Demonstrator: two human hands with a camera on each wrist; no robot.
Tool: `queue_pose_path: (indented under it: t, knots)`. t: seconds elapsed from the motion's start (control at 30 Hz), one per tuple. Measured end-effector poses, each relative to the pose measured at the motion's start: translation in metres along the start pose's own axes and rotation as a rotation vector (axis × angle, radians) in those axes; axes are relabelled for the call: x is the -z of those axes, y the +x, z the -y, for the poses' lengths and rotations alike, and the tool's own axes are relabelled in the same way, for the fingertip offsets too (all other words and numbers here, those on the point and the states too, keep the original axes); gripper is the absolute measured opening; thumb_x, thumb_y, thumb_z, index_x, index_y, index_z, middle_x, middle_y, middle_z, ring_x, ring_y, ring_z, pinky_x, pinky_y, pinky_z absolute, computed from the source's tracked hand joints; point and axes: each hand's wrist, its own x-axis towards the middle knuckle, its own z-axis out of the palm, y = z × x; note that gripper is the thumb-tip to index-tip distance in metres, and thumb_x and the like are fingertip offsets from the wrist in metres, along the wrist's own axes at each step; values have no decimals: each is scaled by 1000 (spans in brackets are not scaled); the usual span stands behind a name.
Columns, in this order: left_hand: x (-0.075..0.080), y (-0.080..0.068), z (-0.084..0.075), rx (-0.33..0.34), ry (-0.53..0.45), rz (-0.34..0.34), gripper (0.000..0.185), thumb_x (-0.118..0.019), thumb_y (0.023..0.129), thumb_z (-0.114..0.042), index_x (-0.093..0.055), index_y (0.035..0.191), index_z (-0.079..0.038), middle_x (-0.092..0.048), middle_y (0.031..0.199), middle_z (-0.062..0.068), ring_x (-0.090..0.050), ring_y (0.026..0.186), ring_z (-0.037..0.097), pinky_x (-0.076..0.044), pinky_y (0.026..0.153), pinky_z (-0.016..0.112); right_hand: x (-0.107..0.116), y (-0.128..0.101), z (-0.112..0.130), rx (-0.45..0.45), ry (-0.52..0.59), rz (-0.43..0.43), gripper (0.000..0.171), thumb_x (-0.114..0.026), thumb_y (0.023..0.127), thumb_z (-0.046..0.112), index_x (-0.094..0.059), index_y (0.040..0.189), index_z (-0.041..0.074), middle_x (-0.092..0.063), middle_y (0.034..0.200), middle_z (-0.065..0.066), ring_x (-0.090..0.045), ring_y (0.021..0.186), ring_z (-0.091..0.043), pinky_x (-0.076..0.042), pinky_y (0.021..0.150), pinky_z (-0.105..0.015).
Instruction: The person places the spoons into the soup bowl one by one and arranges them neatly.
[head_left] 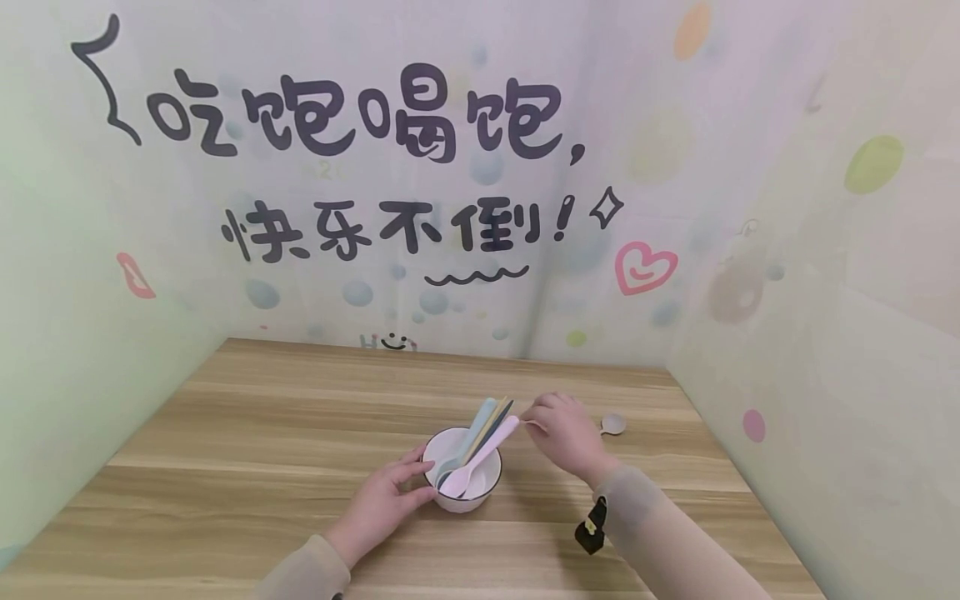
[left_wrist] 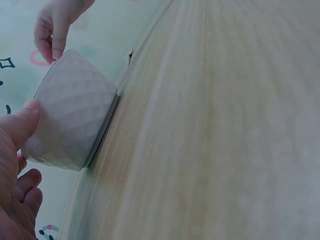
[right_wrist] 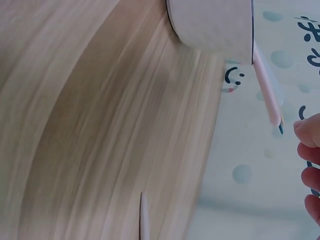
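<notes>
A small white ceramic bowl stands near the front middle of the pale wooden surface, already holding a pink plastic spoon and several other pastel utensils, blue and beige among them, whose handles lean out over the far rim. The left hand steadies the bowl, thumb and fingers curled against its side. The right hand hovers just beyond the handle tips, fingers bent, apparently pinching something thin and pale. One last pale spoon lies on the surface just right of that hand, so the gathering looks nearly complete.
</notes>
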Motion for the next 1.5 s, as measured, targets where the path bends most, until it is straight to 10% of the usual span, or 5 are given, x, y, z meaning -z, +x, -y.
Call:
queue_pose_path:
  t: [1.5]
  knots:
    - [3, -1, -6, 20, 0, 12, 41, -78, 80, -24, -69, 116, -6, -48, 144, 8, -43, 133, 33, -33, 109, 50, -5, -45, -60, -909, 226, -84, 33, -56, 95, 25, -66, 112, -1, -62, 113, -21, -56, 106, -37, -45, 86, -53]
